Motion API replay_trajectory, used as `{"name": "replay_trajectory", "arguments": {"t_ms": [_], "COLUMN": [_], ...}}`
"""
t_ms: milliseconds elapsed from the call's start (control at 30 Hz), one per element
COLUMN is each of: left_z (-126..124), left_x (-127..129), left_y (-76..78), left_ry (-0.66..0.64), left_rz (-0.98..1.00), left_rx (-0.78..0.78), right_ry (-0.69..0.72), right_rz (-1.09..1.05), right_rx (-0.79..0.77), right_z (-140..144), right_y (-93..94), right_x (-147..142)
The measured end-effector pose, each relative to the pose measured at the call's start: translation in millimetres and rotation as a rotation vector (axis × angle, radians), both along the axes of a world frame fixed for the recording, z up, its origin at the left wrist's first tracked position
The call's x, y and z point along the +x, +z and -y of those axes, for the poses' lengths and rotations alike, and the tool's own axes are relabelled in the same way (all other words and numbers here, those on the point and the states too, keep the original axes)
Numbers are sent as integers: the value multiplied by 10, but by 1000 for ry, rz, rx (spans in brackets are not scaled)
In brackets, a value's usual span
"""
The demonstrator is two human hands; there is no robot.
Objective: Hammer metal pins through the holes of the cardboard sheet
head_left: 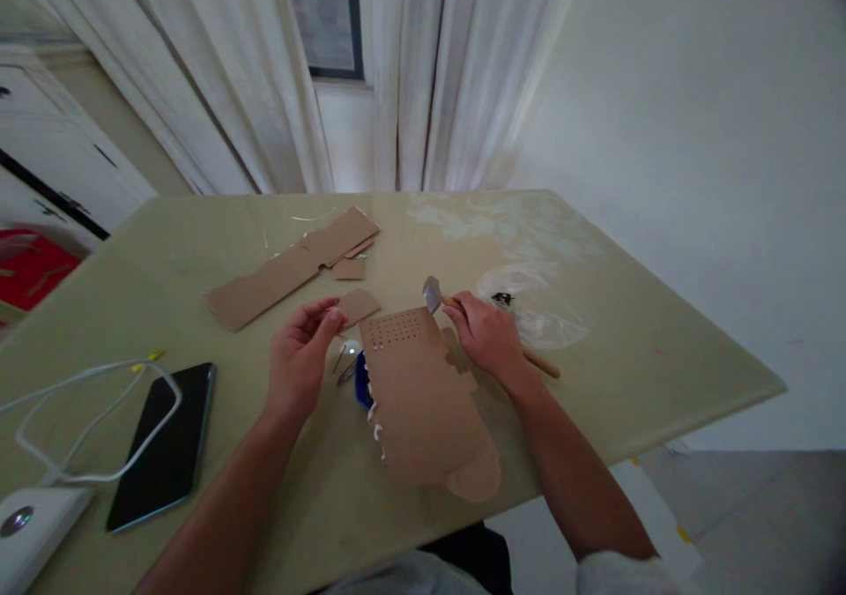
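Observation:
My right hand [489, 335] grips the wooden handle of a hammer [431, 293], its metal head just past the far right corner of a cardboard piece [423, 401]. Rows of small holes run along that piece's far end, and white blobs line its left edge. My left hand [300, 357] is closed in a pinch left of the holes; whatever is between the fingertips is too small to make out. A small cardboard scrap [360, 305] lies beside those fingers. A blue object [363, 381] shows partly from under the cardboard, near thin metal pieces [347, 369].
Long cardboard strips [284, 279] lie farther back on the table [661, 375]. To the right is a clear plastic bag [548, 317] with small black bits [502, 299]. A tablet [165, 445], a white cable [99, 480] and a white device [40, 533] occupy the left.

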State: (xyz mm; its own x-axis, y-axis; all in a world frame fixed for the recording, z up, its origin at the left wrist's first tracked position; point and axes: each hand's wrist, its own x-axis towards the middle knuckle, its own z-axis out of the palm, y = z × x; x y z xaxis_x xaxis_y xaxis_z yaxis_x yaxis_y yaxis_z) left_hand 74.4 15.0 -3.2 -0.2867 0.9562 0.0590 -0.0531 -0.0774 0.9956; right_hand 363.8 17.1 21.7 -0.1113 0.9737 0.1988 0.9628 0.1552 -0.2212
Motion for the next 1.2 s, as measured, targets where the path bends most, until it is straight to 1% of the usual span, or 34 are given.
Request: {"name": "replay_trajectory", "arguments": {"t_ms": [100, 167, 400, 500, 633, 767, 867, 933, 1000, 1100, 1167, 1200], "left_z": [-59, -68, -14, -4, -2, 5, -10, -32, -54, -55, -30, -14], "left_x": [-18, 1, 68, 74, 75, 79, 50, -6, -87, -199, -228, -227], "left_y": [-114, -151, -146, -156, -172, -173, -144, -102, -48, 34, 70, 80], "left_ry": [49, 71, 53, 46, 33, 34, 22, -4, -46, -82, -81, -89], "left_rz": [120, 171, 213, 214, 198, 146, 86, -12, -195, -618, -898, -1004], "left_rx": [-72, -71, 11, 16, -17, -45, -72, -92, -111, -127, -125, -133], "right_ry": [2, 2, -5, -4, -9, -2, -8, -18, -20, -13, -13, -13], "right_rz": [-1, 3, -5, -7, -4, -13, -13, -5, 2, 4, 9, 13], "right_rx": [-1, -10, -26, -22, -20, -17, -21, -29, -30, -23, -28, -32], "right_z": [1, 2, 1, -6, -17, -21, -20, -21, -23, -25, -26, -26], "right_y": [-7, -8, 3, -10, -31, -42, -45, -47, -48, -50, -51, -52], "right_x": [-10, -18, -25, -15, -3, 6, 8, 8, 7, 6, 6, 6]}}
